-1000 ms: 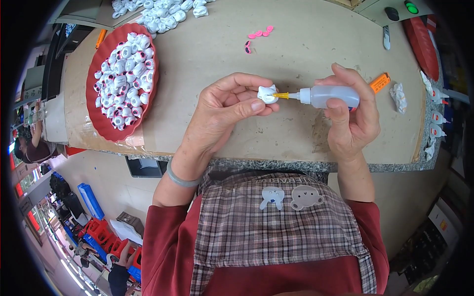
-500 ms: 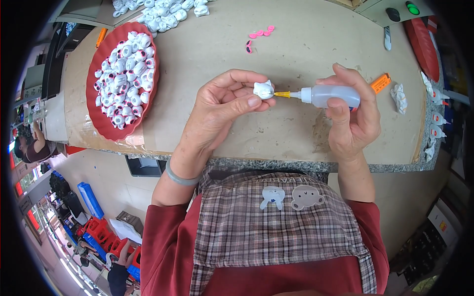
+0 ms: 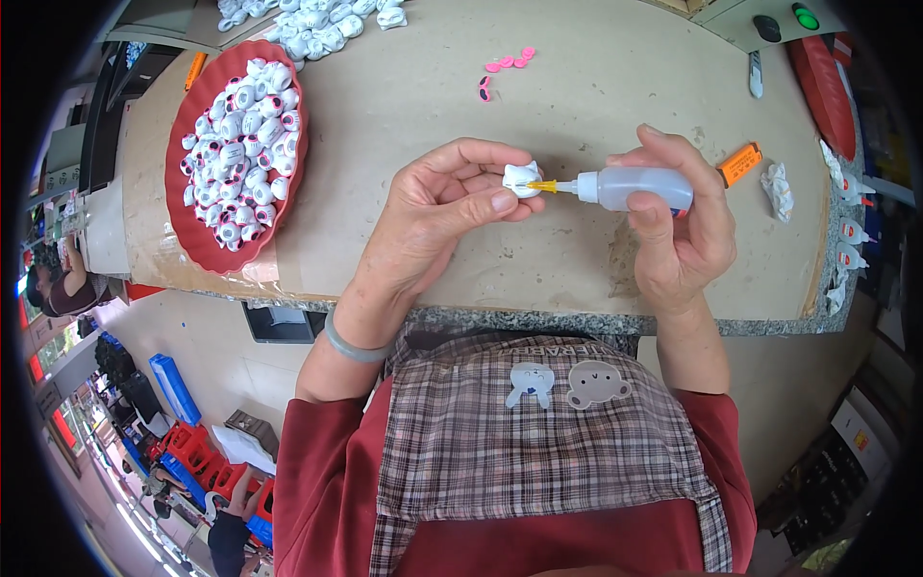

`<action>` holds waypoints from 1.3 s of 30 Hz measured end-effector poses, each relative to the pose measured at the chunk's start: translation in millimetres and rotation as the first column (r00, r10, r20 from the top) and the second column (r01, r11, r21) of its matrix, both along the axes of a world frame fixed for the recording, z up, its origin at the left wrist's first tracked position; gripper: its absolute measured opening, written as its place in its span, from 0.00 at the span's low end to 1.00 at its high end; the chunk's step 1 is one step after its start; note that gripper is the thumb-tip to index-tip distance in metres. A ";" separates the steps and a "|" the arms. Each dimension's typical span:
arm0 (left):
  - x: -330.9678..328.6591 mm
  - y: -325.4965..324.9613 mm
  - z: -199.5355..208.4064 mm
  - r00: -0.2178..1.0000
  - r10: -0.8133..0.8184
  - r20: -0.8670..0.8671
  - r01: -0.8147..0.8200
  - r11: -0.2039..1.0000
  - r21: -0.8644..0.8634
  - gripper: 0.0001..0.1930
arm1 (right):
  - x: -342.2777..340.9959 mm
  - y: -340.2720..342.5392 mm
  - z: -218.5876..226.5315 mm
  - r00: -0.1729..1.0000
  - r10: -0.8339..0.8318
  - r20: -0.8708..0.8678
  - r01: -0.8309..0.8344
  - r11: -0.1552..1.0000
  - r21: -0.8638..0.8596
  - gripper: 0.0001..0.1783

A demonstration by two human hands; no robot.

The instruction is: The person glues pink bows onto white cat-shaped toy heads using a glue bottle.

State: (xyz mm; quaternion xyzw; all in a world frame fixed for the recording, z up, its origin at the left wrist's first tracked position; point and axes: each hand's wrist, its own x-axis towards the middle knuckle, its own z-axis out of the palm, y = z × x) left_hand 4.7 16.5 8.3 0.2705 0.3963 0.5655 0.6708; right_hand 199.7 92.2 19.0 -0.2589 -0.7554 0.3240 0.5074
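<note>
Between the thumb and fingers of my left hand [image 3: 452,192] is a small white figurine head [image 3: 520,179] with little ears. My right hand [image 3: 683,216] grips a translucent squeeze bottle [image 3: 630,187], held level, its thin yellow nozzle [image 3: 543,187] pointing left. The nozzle's tip lies against the front of the white head, as far as I can see. Beyond my hands on the table are several small pink pieces [image 3: 506,63] and a pair of tiny black-and-pink glasses [image 3: 484,87].
On the left a red scalloped tray [image 3: 183,226] holds many white heads, several with pink-and-black glasses. More white pieces [image 3: 322,29] are heaped at the back left. An orange box cutter [image 3: 739,164] and a crumpled tissue [image 3: 778,192] lie on the right. Small bottles [image 3: 852,231] line the right edge.
The bottle has shifted slightly left, bringing its nozzle tip over the face of the white head. My left hand has turned the head a little and moved it slightly right.
</note>
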 end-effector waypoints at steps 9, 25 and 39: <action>-3.0 -1.9 1.0 0.996 -0.011 0.091 0.012 1.000 -0.017 0.16 | 5.6 -2.8 6.2 1.000 -0.018 0.012 0.019 0.996 -0.088 0.21; -3.3 -1.9 1.7 0.989 -0.021 0.148 0.025 0.999 -0.022 0.16 | 5.6 -2.9 4.7 0.999 -0.036 -0.021 0.033 0.992 -0.120 0.21; -4.3 -1.9 1.3 0.985 -0.009 0.171 0.011 1.000 -0.009 0.16 | 7.1 -4.3 4.6 1.000 -0.019 -0.020 0.017 0.996 -0.086 0.21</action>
